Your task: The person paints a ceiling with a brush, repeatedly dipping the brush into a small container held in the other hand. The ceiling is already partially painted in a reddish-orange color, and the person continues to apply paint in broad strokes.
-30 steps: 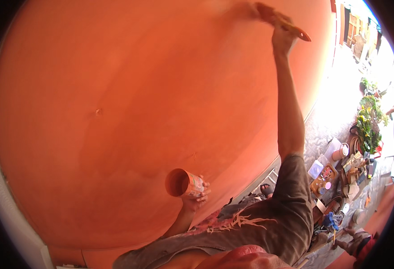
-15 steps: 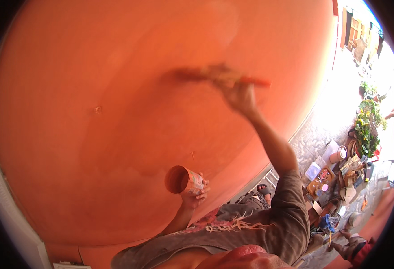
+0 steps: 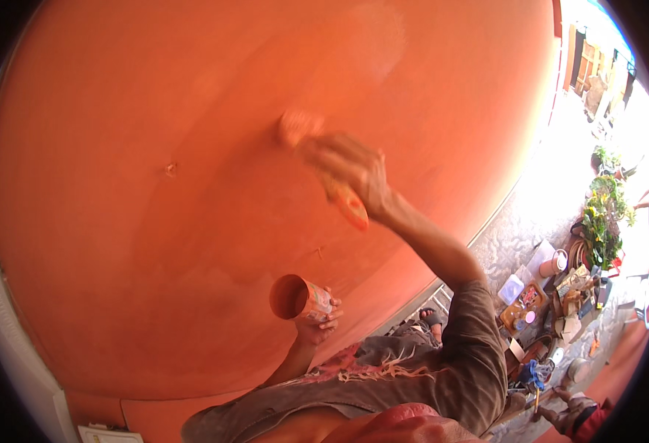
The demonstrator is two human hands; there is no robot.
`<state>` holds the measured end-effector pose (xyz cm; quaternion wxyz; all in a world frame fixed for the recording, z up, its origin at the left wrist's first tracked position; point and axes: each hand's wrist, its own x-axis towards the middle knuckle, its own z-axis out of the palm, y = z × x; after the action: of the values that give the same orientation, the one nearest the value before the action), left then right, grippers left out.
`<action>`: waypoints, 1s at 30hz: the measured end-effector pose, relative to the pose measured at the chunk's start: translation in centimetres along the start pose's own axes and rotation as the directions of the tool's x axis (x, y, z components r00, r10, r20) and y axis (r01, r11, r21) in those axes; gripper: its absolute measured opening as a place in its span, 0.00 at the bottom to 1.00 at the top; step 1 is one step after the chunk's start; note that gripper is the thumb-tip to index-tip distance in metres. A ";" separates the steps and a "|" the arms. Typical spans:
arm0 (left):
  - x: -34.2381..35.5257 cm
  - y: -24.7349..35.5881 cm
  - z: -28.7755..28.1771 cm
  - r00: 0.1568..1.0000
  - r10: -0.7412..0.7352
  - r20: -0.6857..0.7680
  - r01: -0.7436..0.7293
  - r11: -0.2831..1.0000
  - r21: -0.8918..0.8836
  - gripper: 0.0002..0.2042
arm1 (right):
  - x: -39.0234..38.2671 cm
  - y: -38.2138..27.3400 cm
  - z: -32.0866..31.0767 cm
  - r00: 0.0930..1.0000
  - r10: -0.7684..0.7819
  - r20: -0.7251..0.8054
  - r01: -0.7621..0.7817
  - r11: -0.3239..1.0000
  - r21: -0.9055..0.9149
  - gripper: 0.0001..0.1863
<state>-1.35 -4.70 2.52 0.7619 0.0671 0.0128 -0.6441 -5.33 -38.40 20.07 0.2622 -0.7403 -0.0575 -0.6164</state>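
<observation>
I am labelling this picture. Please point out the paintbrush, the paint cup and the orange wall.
paintbrush (image 3: pixel 344 201), head view, on its orange handle.
paint cup (image 3: pixel 290 297), head view, on its open inside.
orange wall (image 3: pixel 154 111), head view, on a bare painted part.

Strong daylight floods in from about two o'clock, where the paved ground (image 3: pixel 561 184) is blown out to near white. The orange wall (image 3: pixel 191 148) is evenly lit, with a paler glare patch toward twelve o'clock. Motion blur smears the right hand (image 3: pixel 350 171) and the brush (image 3: pixel 317 159); the left hand (image 3: pixel 318 321) and its cup (image 3: pixel 295 297) stay fairly sharp. Fisheye curvature bends the wall's edges, and a black vignette rings the frame.
</observation>
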 end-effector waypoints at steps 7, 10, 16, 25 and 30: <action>0.3 0.2 0.0 0.999 -0.037 0.008 0.037 0.999 0.014 0.30 | 5.2 8.7 -2.4 0.869 0.335 -0.365 -0.088 0.829 0.552 0.06; 0.6 0.1 0.4 0.999 -0.041 0.027 0.040 0.999 0.021 0.29 | 8.5 12.9 -7.1 0.664 0.246 -0.707 -0.169 0.969 0.178 0.09; 0.2 0.0 -0.4 1.000 -0.007 0.030 0.007 1.000 0.012 0.28 | 6.6 9.3 -3.0 0.898 -0.094 -0.430 -0.112 0.896 -0.429 0.12; -0.2 0.2 -1.2 1.000 -0.003 0.015 0.003 1.000 -0.004 0.31 | 4.1 0.2 2.4 0.978 -0.070 -0.194 0.096 0.988 0.124 0.10; 0.2 -0.3 -0.1 0.999 0.010 0.032 -0.010 1.000 0.017 0.29 | 9.4 10.5 -6.7 0.676 0.323 -0.662 -0.219 0.946 0.238 0.06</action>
<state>-1.60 -4.91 2.40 0.7646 0.0637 -0.0051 -0.6413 -4.76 -52.65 26.29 0.4038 -0.4356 0.1128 -0.7966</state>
